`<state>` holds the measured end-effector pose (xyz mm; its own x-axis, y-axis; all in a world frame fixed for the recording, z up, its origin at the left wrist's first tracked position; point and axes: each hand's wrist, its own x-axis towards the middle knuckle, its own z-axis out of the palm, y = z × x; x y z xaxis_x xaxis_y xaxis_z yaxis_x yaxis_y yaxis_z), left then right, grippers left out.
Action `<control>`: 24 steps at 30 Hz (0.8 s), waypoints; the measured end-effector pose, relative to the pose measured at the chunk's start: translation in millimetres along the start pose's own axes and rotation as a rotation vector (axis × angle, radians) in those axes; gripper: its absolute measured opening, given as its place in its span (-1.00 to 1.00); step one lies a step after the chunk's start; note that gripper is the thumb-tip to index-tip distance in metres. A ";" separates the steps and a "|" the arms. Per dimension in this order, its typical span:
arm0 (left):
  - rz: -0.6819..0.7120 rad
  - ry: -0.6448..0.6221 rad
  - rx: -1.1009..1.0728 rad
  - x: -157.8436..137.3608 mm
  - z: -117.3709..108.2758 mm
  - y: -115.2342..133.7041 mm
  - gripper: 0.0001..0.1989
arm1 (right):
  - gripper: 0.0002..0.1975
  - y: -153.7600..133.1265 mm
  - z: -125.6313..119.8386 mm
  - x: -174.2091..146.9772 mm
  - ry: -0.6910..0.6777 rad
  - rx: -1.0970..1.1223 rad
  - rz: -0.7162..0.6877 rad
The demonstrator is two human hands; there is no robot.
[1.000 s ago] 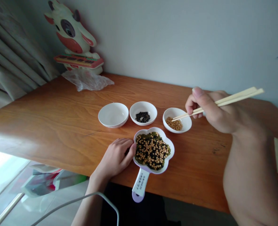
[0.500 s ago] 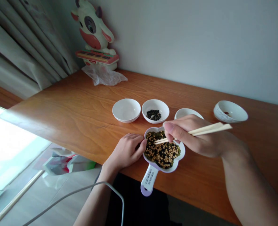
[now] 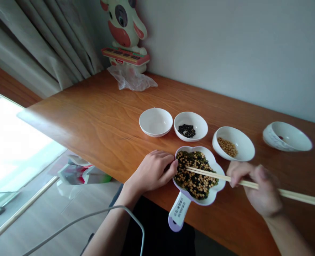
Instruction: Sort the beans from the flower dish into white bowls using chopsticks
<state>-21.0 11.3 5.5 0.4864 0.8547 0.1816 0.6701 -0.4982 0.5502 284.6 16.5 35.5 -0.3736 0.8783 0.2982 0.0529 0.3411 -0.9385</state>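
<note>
A pair of chopsticks (image 3: 210, 174) is held in my right hand (image 3: 258, 186), which is closed and slightly blurred. Their tips reach among the mixed beans (image 3: 197, 181), yellow, black and green, in a flower-shaped handled dish (image 3: 218, 191). My left hand (image 3: 154, 170) rests on the table at the dish's left side, thumb and forefinger closed at its rim. Behind the dish stands a white bowl (image 3: 197, 133) with black beans. To its right, another bowl (image 3: 244, 144) contains yellow beans. A third bowl (image 3: 156, 121), on the left, shows nothing inside.
A patterned bowl (image 3: 293, 137) with a small reddish-brown bit inside stands at far right. At the back are a cow-shaped toy keyboard (image 3: 126, 55) and a crumpled plastic bag (image 3: 136, 80). A grey cable (image 3: 93, 215) crosses near my left forearm. The wooden table's (image 3: 98, 106) front edge runs beneath my wrists.
My right hand has turned over and drawn back to the right, uncovering the bowl of yellow beans. The chopstick tips stay in the dish. The whole view has shifted.
</note>
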 end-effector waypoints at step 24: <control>-0.008 -0.022 -0.005 -1.5 -2.0 1.2 -0.60 | -0.29 2.5 20.7 -23.8 -0.046 0.030 0.109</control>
<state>-22.1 9.7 7.5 0.4933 0.8550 0.1599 0.6712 -0.4911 0.5552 274.5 -10.5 22.4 -0.4096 0.8931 0.1861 0.0685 0.2335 -0.9699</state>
